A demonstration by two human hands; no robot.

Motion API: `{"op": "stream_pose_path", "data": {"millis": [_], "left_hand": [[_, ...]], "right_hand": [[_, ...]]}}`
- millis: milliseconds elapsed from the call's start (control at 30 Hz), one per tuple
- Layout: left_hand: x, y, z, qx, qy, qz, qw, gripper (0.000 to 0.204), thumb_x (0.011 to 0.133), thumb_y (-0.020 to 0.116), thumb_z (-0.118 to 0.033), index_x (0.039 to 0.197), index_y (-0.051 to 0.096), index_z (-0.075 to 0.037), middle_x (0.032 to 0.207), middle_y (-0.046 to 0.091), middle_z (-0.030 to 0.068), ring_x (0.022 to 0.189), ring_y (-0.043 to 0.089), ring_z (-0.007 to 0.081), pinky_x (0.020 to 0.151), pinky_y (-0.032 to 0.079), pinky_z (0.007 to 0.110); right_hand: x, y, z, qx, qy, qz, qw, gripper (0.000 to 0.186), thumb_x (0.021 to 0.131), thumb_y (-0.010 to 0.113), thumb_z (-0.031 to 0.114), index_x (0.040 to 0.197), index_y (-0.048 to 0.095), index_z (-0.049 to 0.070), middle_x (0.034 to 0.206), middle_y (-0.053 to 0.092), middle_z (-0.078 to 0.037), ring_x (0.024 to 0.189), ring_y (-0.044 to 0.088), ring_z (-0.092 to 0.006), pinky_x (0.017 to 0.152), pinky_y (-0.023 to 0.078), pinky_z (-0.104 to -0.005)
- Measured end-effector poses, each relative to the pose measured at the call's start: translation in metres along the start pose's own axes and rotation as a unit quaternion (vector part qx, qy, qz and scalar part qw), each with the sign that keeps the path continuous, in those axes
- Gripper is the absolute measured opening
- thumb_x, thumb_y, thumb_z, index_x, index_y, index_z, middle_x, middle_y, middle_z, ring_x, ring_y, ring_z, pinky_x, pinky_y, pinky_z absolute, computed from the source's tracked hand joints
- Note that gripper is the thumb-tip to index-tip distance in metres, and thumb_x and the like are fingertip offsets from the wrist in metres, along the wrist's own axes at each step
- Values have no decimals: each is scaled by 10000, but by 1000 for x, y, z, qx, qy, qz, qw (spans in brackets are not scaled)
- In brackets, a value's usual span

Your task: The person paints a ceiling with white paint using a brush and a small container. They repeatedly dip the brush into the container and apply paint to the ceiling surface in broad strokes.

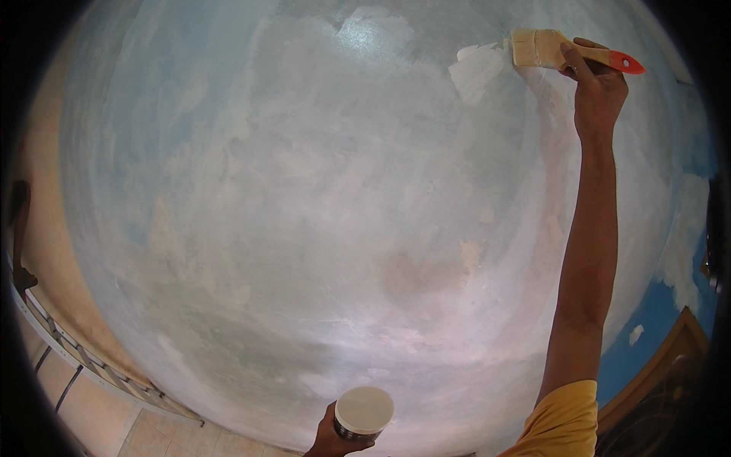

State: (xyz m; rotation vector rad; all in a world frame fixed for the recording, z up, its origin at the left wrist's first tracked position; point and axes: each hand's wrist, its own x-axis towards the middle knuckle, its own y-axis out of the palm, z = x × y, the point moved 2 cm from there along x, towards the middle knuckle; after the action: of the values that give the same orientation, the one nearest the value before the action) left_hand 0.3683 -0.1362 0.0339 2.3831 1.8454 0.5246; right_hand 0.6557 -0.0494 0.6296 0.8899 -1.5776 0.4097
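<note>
High up on the right, my right hand (pixel 595 72) grips a wide flat paintbrush (pixel 539 48) with a wooden handle that ends in an orange tip. Its pale bristles point left and meet the wall (pixel 320 198) beside a fresh white paint patch (pixel 480 72). At the bottom centre, my left hand (pixel 335 434) is wrapped round a paint cup (pixel 365 410) with a white rim. Pale, off-white paint seems to fill it, and its dark side shows only in part. Cloudy grey, white and light blue strokes cover the wall.
A metal ladder (pixel 95 365) lies along the lower left, by a tiled floor (pixel 164 436). Part of another person (pixel 21 228) shows at the far left edge. On the right are a blue painted wall area (pixel 647 320) with white patches and a brown wooden frame (pixel 670 350).
</note>
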Motion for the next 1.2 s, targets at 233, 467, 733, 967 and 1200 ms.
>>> {"op": "stream_pose_path", "data": {"millis": [233,467,733,967,1200], "left_hand": [[3,-4,8,47,-12,1,999,1064,563,988,-170,1405,358,-9,1328,563,154,1248,565,260,1041,497,445],[0,1,10,-40,29,17,999,1004,598,978,-178,1413,407,-51,1290,617,160,1206,603,286,996,515,463],[-4,-4,-4,54,-23,-51,997,1067,550,995,-186,1396,369,-12,1312,580,150,1217,589,258,1022,512,433],[5,-10,-4,86,-6,-27,996,1046,543,996,-180,1381,391,-15,1287,598,151,1206,599,255,1010,520,431],[6,0,28,-39,34,7,999,986,589,976,-146,1395,417,-45,1269,625,153,1183,613,262,983,520,449]], "right_hand": [[-76,92,64,-236,-329,147,902,293,789,702,67,1070,661,141,966,680,-79,903,684,-258,772,562,-369],[-83,118,99,-20,-188,137,972,177,893,699,141,1053,659,77,920,706,-93,820,701,-231,727,564,-327],[23,49,4,16,-50,-10,999,271,926,715,206,1131,698,30,999,743,-114,900,722,-193,818,584,-300],[-84,154,99,-165,-369,169,899,207,827,719,68,1008,637,126,925,677,-42,832,680,-239,701,559,-358],[-25,126,33,27,-167,72,983,285,899,764,255,1106,700,70,988,746,-87,852,726,-197,786,587,-316]]}}
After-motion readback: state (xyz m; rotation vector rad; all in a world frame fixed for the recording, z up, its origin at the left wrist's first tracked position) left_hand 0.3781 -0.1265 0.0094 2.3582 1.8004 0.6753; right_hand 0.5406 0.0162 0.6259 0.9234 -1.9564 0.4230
